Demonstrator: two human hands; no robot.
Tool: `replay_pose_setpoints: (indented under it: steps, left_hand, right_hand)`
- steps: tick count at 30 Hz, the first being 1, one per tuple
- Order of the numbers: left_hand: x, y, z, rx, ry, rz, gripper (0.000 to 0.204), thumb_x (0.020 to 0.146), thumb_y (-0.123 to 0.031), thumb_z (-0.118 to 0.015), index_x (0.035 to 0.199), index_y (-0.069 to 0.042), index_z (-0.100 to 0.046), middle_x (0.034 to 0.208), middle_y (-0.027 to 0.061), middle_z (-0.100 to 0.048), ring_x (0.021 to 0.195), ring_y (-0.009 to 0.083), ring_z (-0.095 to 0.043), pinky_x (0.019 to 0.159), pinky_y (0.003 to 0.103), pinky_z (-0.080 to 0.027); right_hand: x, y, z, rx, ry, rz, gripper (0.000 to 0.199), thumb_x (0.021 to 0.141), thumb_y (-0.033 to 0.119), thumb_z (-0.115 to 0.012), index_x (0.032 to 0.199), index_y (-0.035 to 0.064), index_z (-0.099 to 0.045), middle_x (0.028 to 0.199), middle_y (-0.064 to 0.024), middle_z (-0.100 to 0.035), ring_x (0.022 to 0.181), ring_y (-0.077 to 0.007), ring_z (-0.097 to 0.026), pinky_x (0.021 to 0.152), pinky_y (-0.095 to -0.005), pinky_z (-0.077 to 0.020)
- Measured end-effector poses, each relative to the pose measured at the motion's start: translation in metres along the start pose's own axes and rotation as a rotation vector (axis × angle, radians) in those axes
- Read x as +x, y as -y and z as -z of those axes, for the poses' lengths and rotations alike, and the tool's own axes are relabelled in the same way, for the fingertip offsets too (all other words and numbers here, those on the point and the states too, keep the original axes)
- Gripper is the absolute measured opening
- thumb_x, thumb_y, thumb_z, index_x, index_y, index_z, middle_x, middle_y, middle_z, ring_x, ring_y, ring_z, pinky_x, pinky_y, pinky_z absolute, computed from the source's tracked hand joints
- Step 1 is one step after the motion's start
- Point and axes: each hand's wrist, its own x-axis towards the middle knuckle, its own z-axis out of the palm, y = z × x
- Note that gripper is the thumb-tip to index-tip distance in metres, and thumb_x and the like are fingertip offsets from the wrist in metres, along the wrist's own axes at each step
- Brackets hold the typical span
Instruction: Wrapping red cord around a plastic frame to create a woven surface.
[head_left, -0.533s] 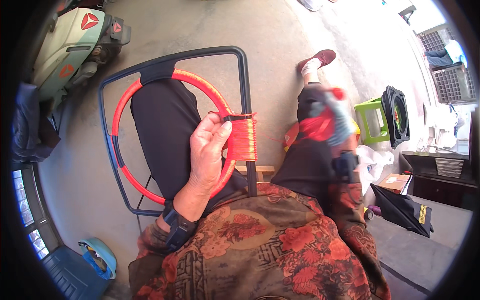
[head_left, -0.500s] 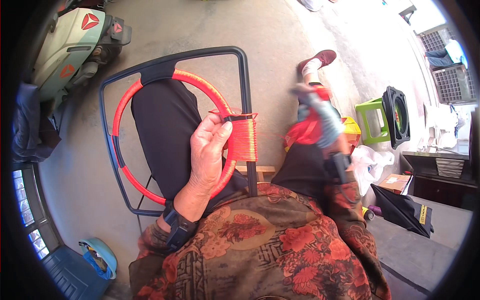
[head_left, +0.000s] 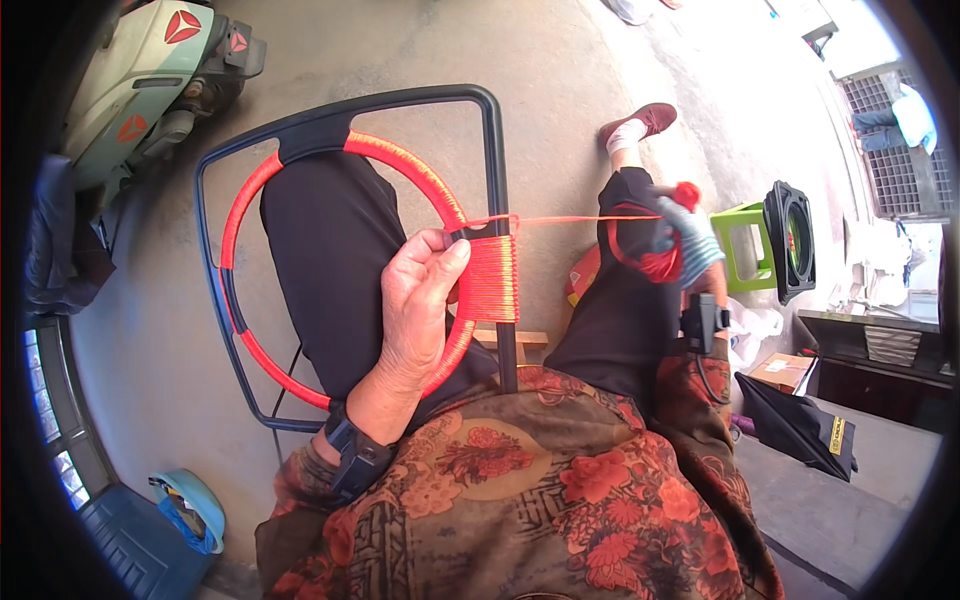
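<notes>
the concrete floor (head_left: 560, 90) spreads past the person's knees, with a pale scooter (head_left: 135, 110) along its upper-left edge. a black tubular frame (head_left: 492, 160) with rounded corners lies across the left thigh, its near end reaching the person's belly and its far edge out over the floor, well apart from the scooter. at right stands a green stool (head_left: 724, 245). inside the frame sits a ring (head_left: 405, 165) wound in red-orange cord, joined to the far and left edges by black sections. the left hand (head_left: 415, 290) has its grip closed on the ring's right side. the right hand (head_left: 690, 240), in a striped glove, is over the right leg near the stool, its grip closed around a hank of red cord (head_left: 658, 264). a band of tight turns (head_left: 492, 280) bridges ring and right bar. just above it, a thin taut strand (head_left: 585, 218) spans the space from the bar to the right hand.
</notes>
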Motion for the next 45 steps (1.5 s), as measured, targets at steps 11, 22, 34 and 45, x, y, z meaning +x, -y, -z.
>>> replay_pose_setpoints:
  steps: [11, 22, 34, 45]
  left_hand:
    - [0.001, 0.003, -0.007, 0.089, -0.045, -0.044, 0.016, 0.094, -0.008, -0.057, 0.106, 0.001, -0.052, 0.093, 0.0088, -0.068, 0.083, 0.0086, -0.063, 0.075, 0.023, -0.050]
    - [0.000, 0.006, -0.004, 0.094, -0.066, -0.068, 0.006, 0.094, -0.004, -0.058, 0.096, -0.001, -0.053, 0.084, 0.0060, -0.067, 0.074, 0.0063, -0.062, 0.066, 0.019, -0.049]
    - [0.001, 0.000, -0.004, 0.090, -0.132, -0.066, 0.009, 0.097, -0.009, -0.052, 0.098, -0.001, -0.055, 0.089, 0.0054, -0.066, 0.076, 0.0080, -0.061, 0.071, 0.024, -0.050]
    - [0.002, 0.012, -0.005, 0.326, -0.136, -0.062, 0.012, 0.094, 0.000, -0.048, 0.103, 0.002, -0.054, 0.093, 0.0036, -0.060, 0.082, 0.0077, -0.057, 0.073, 0.022, -0.048]
  right_hand:
    - [-0.061, 0.029, -0.130, -0.053, 0.604, -0.063, 0.045, 0.094, 0.034, -0.057, 0.128, 0.0044, -0.054, 0.069, -0.0041, -0.061, 0.053, -0.0104, -0.057, 0.051, -0.0241, -0.0471]
    - [-0.076, 0.052, -0.147, -0.355, 0.430, 0.223, 0.025, 0.087, 0.018, -0.057, 0.068, 0.0046, -0.050, 0.053, -0.0017, -0.050, 0.046, -0.0099, -0.048, 0.045, -0.0261, -0.0380]
    - [-0.081, 0.050, -0.089, -0.189, 0.502, -0.194, 0.034, 0.085, 0.012, -0.067, 0.116, 0.0053, -0.057, 0.097, -0.0071, -0.066, 0.092, -0.0162, -0.063, 0.078, -0.0302, -0.0507]
    - [-0.046, -0.010, -0.164, -0.445, 0.466, 0.195, 0.063, 0.082, 0.011, -0.070, 0.136, 0.0050, -0.038, 0.095, -0.0150, -0.068, 0.076, -0.0162, -0.064, 0.070, -0.0299, -0.0537]
